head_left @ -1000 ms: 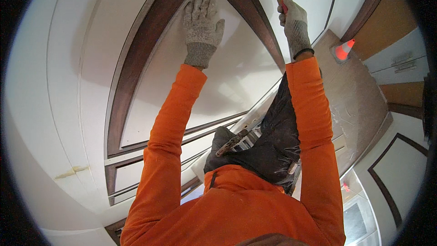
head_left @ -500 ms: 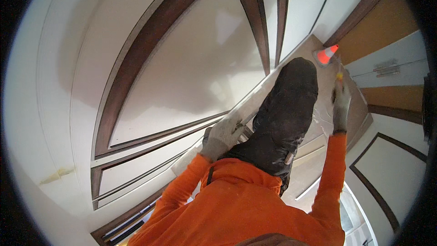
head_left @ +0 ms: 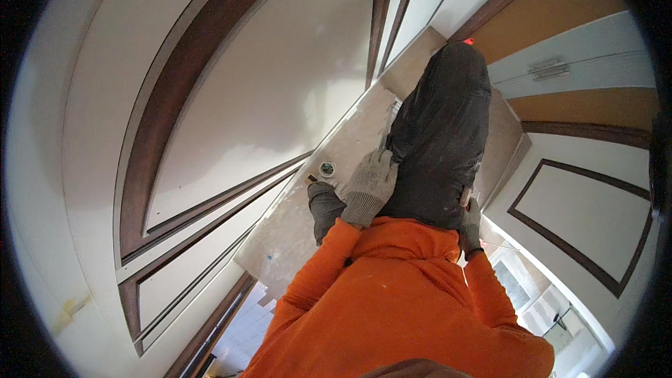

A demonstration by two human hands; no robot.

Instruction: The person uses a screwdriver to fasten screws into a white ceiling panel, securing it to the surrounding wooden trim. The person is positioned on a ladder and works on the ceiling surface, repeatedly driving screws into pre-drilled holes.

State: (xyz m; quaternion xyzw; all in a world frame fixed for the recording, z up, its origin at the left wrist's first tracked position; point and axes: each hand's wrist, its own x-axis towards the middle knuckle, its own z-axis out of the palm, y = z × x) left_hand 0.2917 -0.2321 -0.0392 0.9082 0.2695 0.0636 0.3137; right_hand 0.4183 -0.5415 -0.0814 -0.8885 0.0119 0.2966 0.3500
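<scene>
My left hand (head_left: 372, 180), in a grey knit glove, lies against the inner side of my dark trouser leg (head_left: 441, 133), fingers stretched forward and slightly apart. No held object shows in it. Beside my right hip, my gloved right hand (head_left: 472, 221) touches the trouser side, next to a small pale and reddish object (head_left: 465, 197) sticking up there. Its fingers are mostly hidden, so their grip cannot be made out. A small round ring, like a tape roll (head_left: 327, 169), lies on the floorboard left of my left hand.
White panels with dark brown trim (head_left: 189, 91) stand along the left. The pale, smeared floor (head_left: 290, 231) runs diagonally between them and another trimmed panel (head_left: 581, 213) on the right. An orange cone (head_left: 468, 42) barely shows beyond my knee. An opening (head_left: 532, 280) lies at lower right.
My right hand has drawn back from its forward reach to my hip; the yellow-tipped thing near it is out of sight. My left hand has shifted forward, and the view has turned.
</scene>
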